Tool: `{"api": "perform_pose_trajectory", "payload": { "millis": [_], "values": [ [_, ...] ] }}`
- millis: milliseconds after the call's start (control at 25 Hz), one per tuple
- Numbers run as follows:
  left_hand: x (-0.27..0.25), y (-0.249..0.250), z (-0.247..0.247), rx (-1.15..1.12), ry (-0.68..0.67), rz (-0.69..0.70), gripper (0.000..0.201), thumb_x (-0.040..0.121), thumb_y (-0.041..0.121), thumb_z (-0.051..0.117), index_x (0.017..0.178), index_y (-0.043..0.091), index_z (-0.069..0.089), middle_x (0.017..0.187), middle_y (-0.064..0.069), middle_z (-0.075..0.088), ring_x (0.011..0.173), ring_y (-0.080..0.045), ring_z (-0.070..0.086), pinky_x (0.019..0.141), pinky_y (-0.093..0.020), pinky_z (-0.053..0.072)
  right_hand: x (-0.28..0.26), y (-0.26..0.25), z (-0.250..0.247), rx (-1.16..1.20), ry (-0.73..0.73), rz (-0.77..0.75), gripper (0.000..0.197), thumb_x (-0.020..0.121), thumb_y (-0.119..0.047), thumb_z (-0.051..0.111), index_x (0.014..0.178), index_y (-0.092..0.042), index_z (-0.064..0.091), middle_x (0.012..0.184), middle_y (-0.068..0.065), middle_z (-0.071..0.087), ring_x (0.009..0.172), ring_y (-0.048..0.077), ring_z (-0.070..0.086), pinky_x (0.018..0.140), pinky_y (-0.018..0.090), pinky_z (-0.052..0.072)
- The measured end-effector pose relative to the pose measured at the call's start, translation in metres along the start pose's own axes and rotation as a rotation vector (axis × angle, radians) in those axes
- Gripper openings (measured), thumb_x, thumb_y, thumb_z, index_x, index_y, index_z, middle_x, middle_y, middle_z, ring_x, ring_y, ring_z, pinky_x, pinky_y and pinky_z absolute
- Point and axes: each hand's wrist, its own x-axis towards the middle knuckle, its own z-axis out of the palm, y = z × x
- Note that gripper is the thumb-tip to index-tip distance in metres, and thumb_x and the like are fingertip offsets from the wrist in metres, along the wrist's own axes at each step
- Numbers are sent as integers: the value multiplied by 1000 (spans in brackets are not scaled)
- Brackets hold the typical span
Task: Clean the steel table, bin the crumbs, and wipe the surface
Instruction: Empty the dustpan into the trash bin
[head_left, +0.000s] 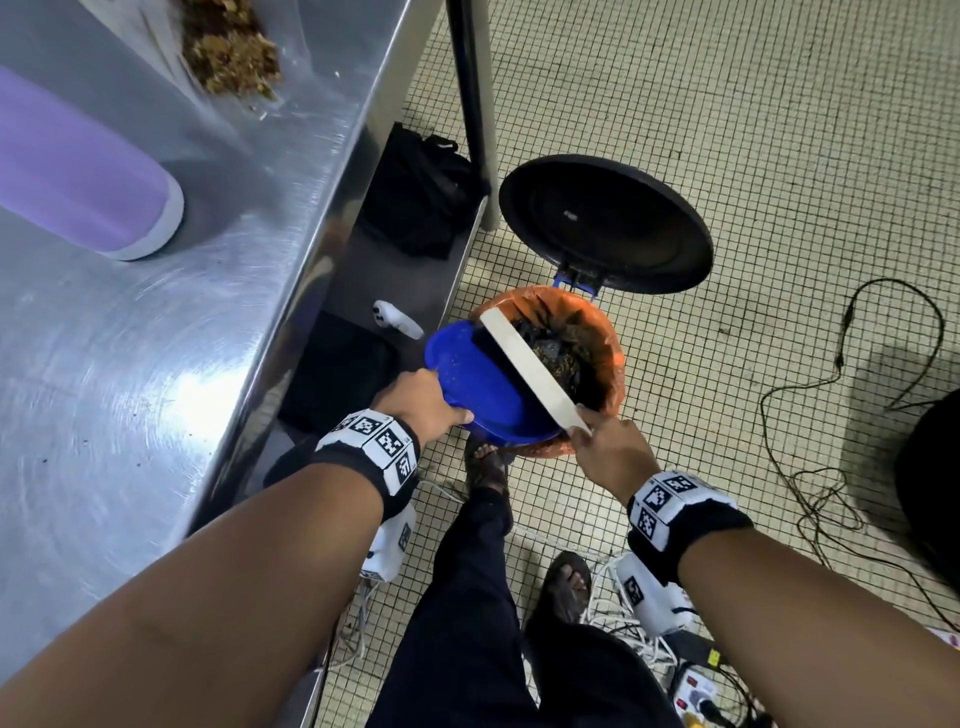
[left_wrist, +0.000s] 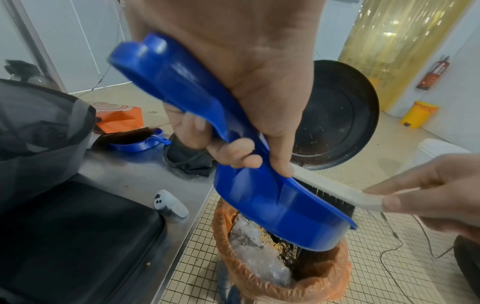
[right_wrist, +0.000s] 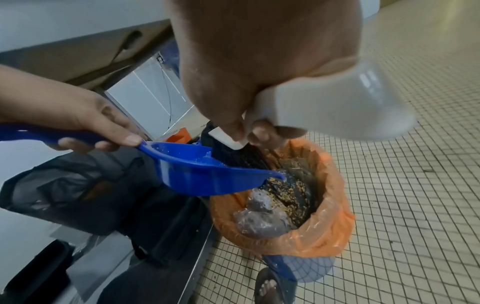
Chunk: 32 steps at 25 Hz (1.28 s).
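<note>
Tipping one blue dustpan (head_left: 480, 384) gripped in my left hand (head_left: 421, 400), I hold one white brush (head_left: 530, 364) in my right hand (head_left: 608, 447) over one orange-lined bin (head_left: 605, 332); crumbs (head_left: 234, 52) remain on the steel table (head_left: 130, 364) at eleven o'clock.

Small square cream tiles with dark grout cover the floor (head_left: 727, 104); a black cable (head_left: 831, 415) trails across it; beyond the floor rise pale walls (left_wrist: 78, 41), a yellow strip curtain (left_wrist: 402, 30) and, below that curtain, a small yellow bin (left_wrist: 419, 114).
</note>
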Motion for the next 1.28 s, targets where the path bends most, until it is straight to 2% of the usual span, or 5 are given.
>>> {"api": "perform_pose_trajectory", "payload": {
  "millis": [280,440,800,1000,1280],
  "values": [
    [3,8,-3,-3,-6,7,40,77,43,76,106,19,64,100,-3,65,87,-23,64,80,-37,55,13,-2,10,27,22,19,46,98,-39,41,143,-27,43,127,24,56,116,37,53,98,41,47],
    [4,9,-7,53,-16,12,39,78,41,75,107,17,65,102,-4,65,88,-25,64,76,-33,53,6,13,11,10,8,10,45,100,-33,38,142,-18,42,121,24,59,105,37,58,85,37,50],
    [7,15,-6,90,-26,-1,40,78,44,75,105,16,64,101,-4,66,89,-25,64,81,-37,55,21,22,7,47,25,-20,44,98,-36,42,140,-25,47,116,22,63,99,36,62,82,34,50],
    [10,11,0,128,-49,9,44,76,47,76,106,17,63,101,-3,66,86,-24,65,81,-39,57,23,36,13,42,38,90,47,99,-39,39,143,-23,44,121,22,61,106,36,59,87,36,49],
    [15,12,-6,144,-30,8,43,76,46,74,106,18,63,101,-5,66,87,-26,65,80,-38,56,27,35,8,109,51,-14,43,96,-35,48,138,-26,51,99,21,69,75,30,62,71,29,50]
  ]
}}
